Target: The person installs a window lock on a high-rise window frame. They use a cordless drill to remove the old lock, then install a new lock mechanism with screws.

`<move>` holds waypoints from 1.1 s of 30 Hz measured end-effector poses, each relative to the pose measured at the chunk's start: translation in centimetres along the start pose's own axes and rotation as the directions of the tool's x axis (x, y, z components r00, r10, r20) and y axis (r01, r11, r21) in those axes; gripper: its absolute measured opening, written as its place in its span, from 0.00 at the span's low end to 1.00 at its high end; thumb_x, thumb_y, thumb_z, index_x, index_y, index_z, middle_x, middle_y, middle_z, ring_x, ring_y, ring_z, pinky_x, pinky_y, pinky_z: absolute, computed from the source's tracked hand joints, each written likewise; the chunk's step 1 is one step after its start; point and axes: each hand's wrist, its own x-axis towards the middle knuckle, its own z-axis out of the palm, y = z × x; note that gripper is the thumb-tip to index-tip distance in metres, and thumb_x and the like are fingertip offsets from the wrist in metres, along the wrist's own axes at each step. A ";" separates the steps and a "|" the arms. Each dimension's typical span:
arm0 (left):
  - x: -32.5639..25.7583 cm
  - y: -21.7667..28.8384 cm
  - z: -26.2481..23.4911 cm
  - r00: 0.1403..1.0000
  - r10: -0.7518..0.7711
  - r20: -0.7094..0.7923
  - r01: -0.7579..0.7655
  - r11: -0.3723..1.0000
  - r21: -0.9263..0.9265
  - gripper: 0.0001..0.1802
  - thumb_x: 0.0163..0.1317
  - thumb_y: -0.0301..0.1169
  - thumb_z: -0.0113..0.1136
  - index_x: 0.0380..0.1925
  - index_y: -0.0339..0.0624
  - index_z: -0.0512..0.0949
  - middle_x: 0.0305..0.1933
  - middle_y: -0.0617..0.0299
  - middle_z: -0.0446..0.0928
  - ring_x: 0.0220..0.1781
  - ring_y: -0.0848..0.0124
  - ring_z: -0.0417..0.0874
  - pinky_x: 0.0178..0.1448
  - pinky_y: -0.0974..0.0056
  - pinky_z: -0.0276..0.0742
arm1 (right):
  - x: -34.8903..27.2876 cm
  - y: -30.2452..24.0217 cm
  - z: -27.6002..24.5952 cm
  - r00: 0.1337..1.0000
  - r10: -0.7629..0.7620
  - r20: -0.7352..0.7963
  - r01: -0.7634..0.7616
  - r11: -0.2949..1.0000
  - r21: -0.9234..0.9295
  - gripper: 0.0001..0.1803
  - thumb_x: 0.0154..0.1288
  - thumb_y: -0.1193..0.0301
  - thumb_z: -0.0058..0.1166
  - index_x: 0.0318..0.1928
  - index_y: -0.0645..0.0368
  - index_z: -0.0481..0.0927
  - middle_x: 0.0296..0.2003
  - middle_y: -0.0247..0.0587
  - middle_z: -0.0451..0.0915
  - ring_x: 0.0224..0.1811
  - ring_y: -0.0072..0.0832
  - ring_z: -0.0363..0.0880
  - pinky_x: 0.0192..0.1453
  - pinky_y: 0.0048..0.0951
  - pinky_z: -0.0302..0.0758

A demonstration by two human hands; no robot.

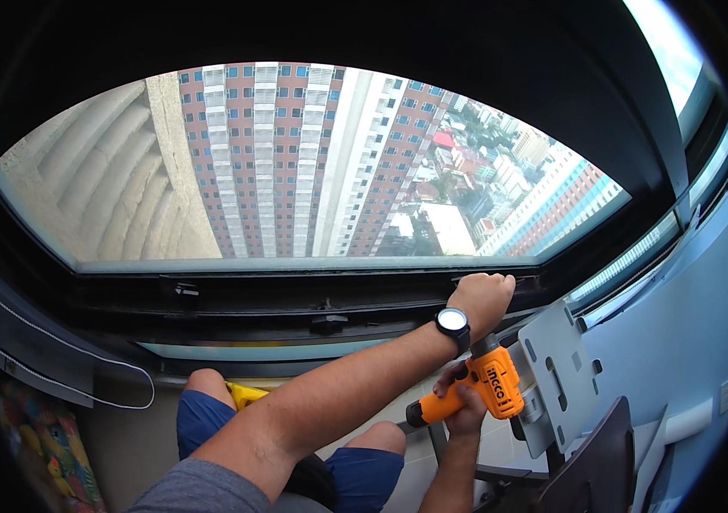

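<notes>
By a high window over tower blocks, the left hand (484, 299) is clenched on the dark window frame (295, 299); the right hand (465, 402) grasps an orange cordless drill (475, 389) near a grey bracket (556, 376), right.

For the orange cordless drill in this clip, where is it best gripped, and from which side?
Grip the orange drill by its handle, the long part slanting down-left from the body. Come from below and behind, as the right hand does now, fingers wrapped around it. The body sits close against the grey bracket, and the left hand rests on the window frame above, so those sides look crowded.
</notes>
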 end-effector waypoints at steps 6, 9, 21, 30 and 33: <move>0.7 1.0 -1.0 0.992 -0.069 0.105 0.066 0.997 0.029 0.06 0.72 0.29 0.59 0.40 0.40 0.82 0.38 0.55 0.88 0.43 0.58 0.92 0.49 0.57 0.88 | 0.1 0.6 -1.3 0.998 -0.060 0.019 0.063 0.970 -0.234 0.25 0.65 0.76 0.58 0.63 0.61 0.73 0.43 0.46 0.85 0.41 0.33 0.85 0.53 0.38 0.81; 0.5 2.8 -1.2 0.976 -0.180 0.126 0.178 0.984 0.028 0.07 0.71 0.30 0.59 0.43 0.39 0.82 0.41 0.55 0.87 0.47 0.61 0.91 0.54 0.58 0.84 | -0.1 1.1 -1.4 0.998 -0.062 -0.010 0.059 0.982 -0.181 0.25 0.70 0.75 0.59 0.65 0.59 0.72 0.46 0.43 0.85 0.45 0.32 0.86 0.56 0.36 0.82; 0.2 3.8 -1.2 0.965 -0.223 0.137 0.220 0.975 0.036 0.11 0.74 0.34 0.58 0.44 0.38 0.81 0.43 0.52 0.86 0.48 0.58 0.89 0.59 0.57 0.81 | -0.2 2.6 0.8 0.941 -0.257 -0.219 0.232 0.964 -0.133 0.25 0.74 0.72 0.63 0.66 0.57 0.70 0.45 0.36 0.83 0.43 0.29 0.87 0.51 0.35 0.86; 0.9 2.8 -1.5 0.976 -0.183 0.122 0.181 0.983 0.023 0.04 0.66 0.27 0.68 0.39 0.41 0.86 0.38 0.55 0.90 0.44 0.62 0.94 0.47 0.61 0.90 | 0.4 -1.2 -0.8 0.999 0.026 -0.041 -0.031 0.992 -0.119 0.14 0.67 0.72 0.62 0.51 0.63 0.80 0.36 0.47 0.86 0.35 0.32 0.85 0.49 0.34 0.81; 0.9 2.6 -1.5 0.980 -0.160 0.117 0.157 0.987 0.028 0.03 0.67 0.27 0.65 0.38 0.41 0.84 0.36 0.54 0.89 0.43 0.59 0.94 0.45 0.59 0.90 | 0.6 -1.0 -1.5 0.999 0.039 -0.017 -0.041 0.992 -0.120 0.16 0.68 0.70 0.60 0.54 0.63 0.78 0.34 0.45 0.85 0.34 0.32 0.85 0.48 0.36 0.80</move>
